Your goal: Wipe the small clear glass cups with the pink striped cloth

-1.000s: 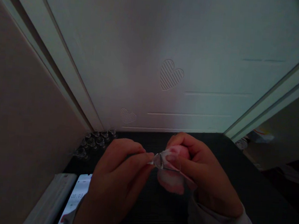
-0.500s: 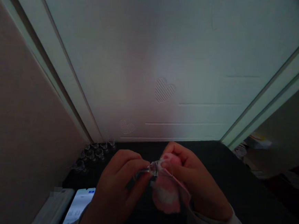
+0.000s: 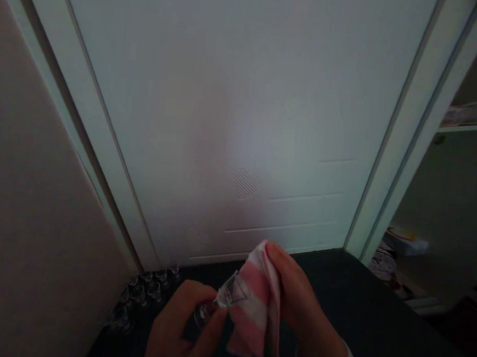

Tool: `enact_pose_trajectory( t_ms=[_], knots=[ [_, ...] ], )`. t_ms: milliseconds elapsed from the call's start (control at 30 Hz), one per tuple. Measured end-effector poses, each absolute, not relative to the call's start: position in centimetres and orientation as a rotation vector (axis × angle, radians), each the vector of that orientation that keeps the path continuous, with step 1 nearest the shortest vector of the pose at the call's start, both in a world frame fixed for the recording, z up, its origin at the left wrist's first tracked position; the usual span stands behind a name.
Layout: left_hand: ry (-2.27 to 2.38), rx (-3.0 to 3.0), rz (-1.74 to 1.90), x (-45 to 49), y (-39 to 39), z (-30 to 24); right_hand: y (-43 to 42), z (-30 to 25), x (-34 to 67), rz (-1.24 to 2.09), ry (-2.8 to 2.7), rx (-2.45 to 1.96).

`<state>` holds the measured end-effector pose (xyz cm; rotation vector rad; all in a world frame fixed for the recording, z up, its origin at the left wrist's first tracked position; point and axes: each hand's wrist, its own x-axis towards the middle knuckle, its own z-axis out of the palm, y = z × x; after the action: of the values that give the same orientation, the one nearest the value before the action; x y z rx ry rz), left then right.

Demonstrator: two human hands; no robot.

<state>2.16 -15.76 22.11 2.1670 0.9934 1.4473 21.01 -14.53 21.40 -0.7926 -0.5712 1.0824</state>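
Note:
My left hand [image 3: 181, 328] is closed around the stem of a small clear glass [image 3: 223, 298], holding it tilted with its bowl up and to the right. My right hand [image 3: 302, 310] grips a pink and white striped cloth [image 3: 255, 306], pressed against the bowl of the glass. Both hands hover low over a dark table [image 3: 375, 332] in dim light. My right sleeve is white.
Several small clear glasses [image 3: 142, 295] stand in a cluster at the table's back left corner. A white door panel with heart patterns [image 3: 244, 183] rises behind the table. A beige wall is on the left; shelves with items [image 3: 407, 241] are on the right.
The view has tilted up, so hands sit lower in frame and the phone is nearly out of sight. The cloth has unfolded, showing its stripes, and the glass now tilts out of it.

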Motion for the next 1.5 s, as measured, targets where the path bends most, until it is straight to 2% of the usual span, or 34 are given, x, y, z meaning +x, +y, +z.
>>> enact_pose_trajectory(
  t_ms=[233,400,667,900,1067,1200,1500],
  knots=[
    [1.111,2.095,1.347,3.1,-15.8,21.7,-15.3,21.4,20.4,0.887,-0.521,-0.751],
    [1.222,2.053,1.340,3.5,-15.9,21.5,-17.1,21.6,18.2,1.044,-0.843,-0.744],
    [1.206,2.022,1.374,3.3,-16.1,22.0,-16.7,20.8,18.4,0.941,-0.994,-0.738],
    [1.211,1.981,1.341,2.9,-15.9,22.4,-15.8,21.4,19.7,1.155,-0.748,-0.783],
    [1.192,2.095,1.238,2.5,-15.6,22.4,-15.5,21.4,19.6,1.118,-0.566,-0.764],
    [1.214,2.195,1.126,2.3,-15.2,22.1,-16.2,21.2,18.0,1.107,-0.707,-0.751],
    [1.277,2.240,1.272,1.0,-14.6,21.4,-16.1,18.7,17.3,1.044,-1.096,-0.662]
  ],
)
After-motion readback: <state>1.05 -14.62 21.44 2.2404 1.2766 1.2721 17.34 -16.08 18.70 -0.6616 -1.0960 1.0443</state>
